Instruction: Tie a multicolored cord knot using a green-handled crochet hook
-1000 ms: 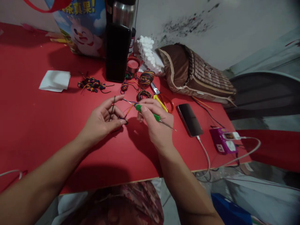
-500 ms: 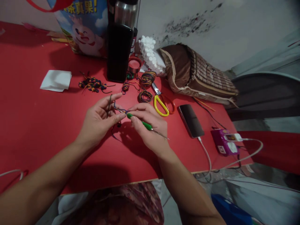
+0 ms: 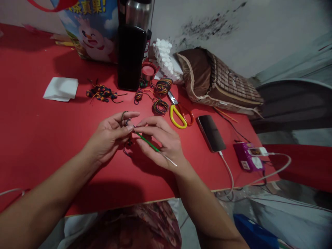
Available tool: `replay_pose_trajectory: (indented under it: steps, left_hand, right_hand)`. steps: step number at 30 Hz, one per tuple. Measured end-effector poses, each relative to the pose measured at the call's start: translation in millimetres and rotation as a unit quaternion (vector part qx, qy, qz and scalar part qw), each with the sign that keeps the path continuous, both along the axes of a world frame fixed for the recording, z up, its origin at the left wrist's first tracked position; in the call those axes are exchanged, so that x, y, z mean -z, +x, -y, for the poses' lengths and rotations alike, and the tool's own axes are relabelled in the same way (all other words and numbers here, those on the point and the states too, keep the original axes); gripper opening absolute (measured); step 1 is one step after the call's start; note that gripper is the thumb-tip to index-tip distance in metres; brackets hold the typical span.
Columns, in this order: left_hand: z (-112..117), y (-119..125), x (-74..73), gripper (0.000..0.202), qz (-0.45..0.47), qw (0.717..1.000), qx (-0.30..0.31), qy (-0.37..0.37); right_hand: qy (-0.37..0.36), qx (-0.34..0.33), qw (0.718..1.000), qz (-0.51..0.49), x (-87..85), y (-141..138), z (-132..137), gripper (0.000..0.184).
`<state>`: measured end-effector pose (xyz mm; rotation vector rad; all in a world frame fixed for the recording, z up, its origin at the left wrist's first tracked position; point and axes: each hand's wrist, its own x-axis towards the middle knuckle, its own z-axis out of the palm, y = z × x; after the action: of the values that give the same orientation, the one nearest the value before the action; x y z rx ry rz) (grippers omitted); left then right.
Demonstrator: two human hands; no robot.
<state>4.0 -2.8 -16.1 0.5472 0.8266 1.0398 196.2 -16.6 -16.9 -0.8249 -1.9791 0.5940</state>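
Observation:
Dark yarn (image 3: 124, 116) loops round the raised index finger of my left hand (image 3: 110, 135). That hand's thumb and fingers pinch a small piece of dark crochet work, mostly hidden behind them. A green-handled crochet hook (image 3: 147, 141) lies in my right hand (image 3: 163, 141), its metal rear end pointing down to the right. The fingertips of both hands meet at the hook's tip, which I cannot make out. A yarn tail (image 3: 126, 152) hangs below the work. Beyond my hands are a multicoloured yarn ball (image 3: 163, 86) and a wound yarn coil (image 3: 160, 107).
Scissors (image 3: 178, 117) with yellow and red handles lie beside the yarn. Right of them is a charging phone (image 3: 211, 133), then a purple box (image 3: 247, 157) with plugs. A black phone-like slab (image 3: 131, 58) stands at the back; knotted yarn pieces (image 3: 102, 93) and folded white paper (image 3: 61, 89) lie left.
My left index finger has bent lower. The crochet hook has swung to a steeper slant, its rear end lower and further left. My right fingers have shifted slightly left.

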Motion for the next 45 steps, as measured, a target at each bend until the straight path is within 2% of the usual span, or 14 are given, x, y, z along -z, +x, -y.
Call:
replay_pose_trajectory:
  steps: [4,7,9,13,16,20,24,28,31,35,38,40,43,45]
  left_hand:
    - [-2.5,-1.5,-3.5,0.047,0.035,0.999,0.021,-0.026]
    - [-2.3,-1.4,-4.9,0.045,0.036,0.998,0.031,-0.029]
    - [-1.6,-1.0,-4.1,0.045,0.036,0.998,0.039,-0.033]
    - [0.0,0.5,0.2,0.047,0.025,0.997,0.058,-0.038]
    - [1.3,2.4,2.4,0.045,0.017,0.997,0.074,-0.033]
    - [2.3,4.4,2.4,0.037,0.020,0.996,0.079,-0.028]
    - [2.3,3.6,1.6,0.034,0.017,0.996,0.077,-0.032]
    - [2.4,2.7,1.3,0.040,0.016,0.997,0.066,-0.037]
    - [3.0,3.0,0.9,0.042,0.016,0.998,0.053,-0.025]
    - [4.1,3.3,1.5,0.044,0.007,0.999,0.038,0.002]
    - [4.1,3.8,2.6,0.044,0.005,0.999,0.038,-0.001]
    - [3.8,4.3,2.8,0.044,0.009,0.999,0.037,-0.008]
    - [3.7,4.4,2.7,0.044,0.013,0.999,0.050,-0.017]
    - [4.2,3.8,3.4,0.048,0.004,0.998,0.065,-0.020]
  right_hand:
    - [-0.162,-0.086,0.978,-0.100,-2.7,4.9,-0.1,0.027]
    - [-0.227,-0.056,0.958,-0.165,-0.8,5.0,-2.0,0.024]
    - [-0.225,-0.024,0.964,-0.142,0.5,3.3,-3.5,0.021]
    - [-0.146,-0.012,0.987,-0.065,0.6,-0.5,-5.3,0.010]
    - [-0.105,-0.013,0.993,-0.058,0.3,-1.3,-6.1,0.009]
    - [-0.097,-0.006,0.994,-0.052,1.1,-0.7,-6.8,0.008]
    - [-0.167,0.020,0.983,-0.070,1.2,-2.7,-5.6,0.009]
    - [-0.273,-0.002,0.954,-0.128,0.9,-8.3,-4.4,0.014]
    - [-0.304,0.006,0.939,-0.160,3.9,-11.1,-4.6,0.022]
    - [-0.391,0.001,0.896,-0.209,9.0,-9.3,-5.8,0.028]
    - [-0.428,-0.019,0.871,-0.241,7.5,-6.1,-6.4,0.023]
    - [-0.418,-0.031,0.873,-0.250,4.2,-4.5,-6.3,0.018]
    - [-0.386,-0.046,0.893,-0.227,0.5,-3.2,-5.7,0.018]
    - [-0.372,-0.040,0.904,-0.208,0.3,-2.7,-5.7,0.011]
